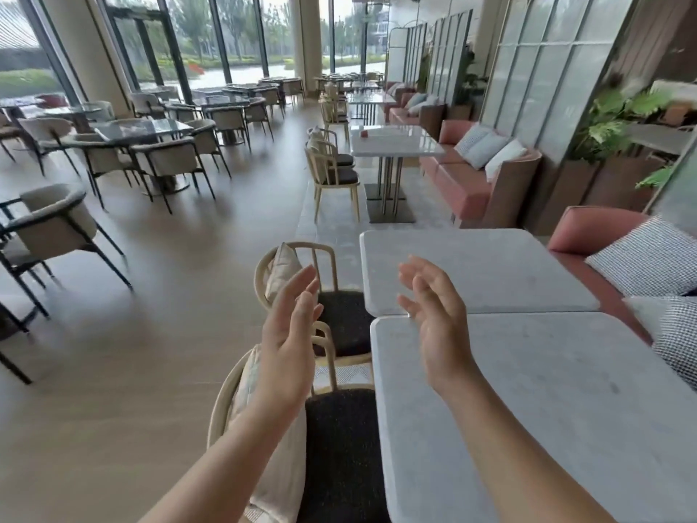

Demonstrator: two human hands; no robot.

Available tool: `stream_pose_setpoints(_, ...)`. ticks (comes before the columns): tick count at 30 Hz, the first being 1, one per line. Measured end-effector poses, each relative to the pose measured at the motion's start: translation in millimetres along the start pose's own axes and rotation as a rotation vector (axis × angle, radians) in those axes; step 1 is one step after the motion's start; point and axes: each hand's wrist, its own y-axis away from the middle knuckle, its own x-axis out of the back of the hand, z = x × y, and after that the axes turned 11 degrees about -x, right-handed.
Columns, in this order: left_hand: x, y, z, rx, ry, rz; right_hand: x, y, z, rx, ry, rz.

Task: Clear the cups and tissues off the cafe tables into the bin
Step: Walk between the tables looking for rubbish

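While L hand (286, 345) & R hand (437, 326) hover empty, fingers loose: 2 tables (490, 266) (547, 409), 2 chairs (343, 318) (339, 447) adj.

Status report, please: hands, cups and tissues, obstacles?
Open and empty: left hand, right hand. On next table ahead, small red item, too small to identify. No bin in view.

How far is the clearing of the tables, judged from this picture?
Done, it seems: the near table and the second table show no cups or tissues. In hand: nothing; the left hand and right hand are raised, open, holding nothing. Left: a small red object on the third table may be a cup; it is too small to tell. No bin is visible.
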Motion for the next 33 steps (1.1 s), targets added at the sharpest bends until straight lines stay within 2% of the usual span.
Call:
stream_pose_setpoints(4,-51,-32,-35,0.019,0.019,-0.064,37,-53,7,-0.008,0.003,0.058)
stream_pose_setpoints(11,-104,-69,-90,0.09,0.042,-0.066,71,-116,25,-0.056,0.024,0.094)
stream_pose_setpoints(15,-113,-78,-120,0.126,0.018,-0.097,79,-140,47,-0.111,0.026,0.119)
stream_pose_setpoints(22,-120,-66,-181,0.292,-0.014,-0.183,102,-149,106,-0.236,0.021,0.208)
stream_pose_setpoints(27,-124,-52,-207,0.391,-0.006,-0.199,124,-146,142,-0.34,0.072,0.258)
stream_pose_setpoints(33,-130,-54,-229,0.462,-0.014,-0.208,141,-163,170,-0.384,0.127,0.255)
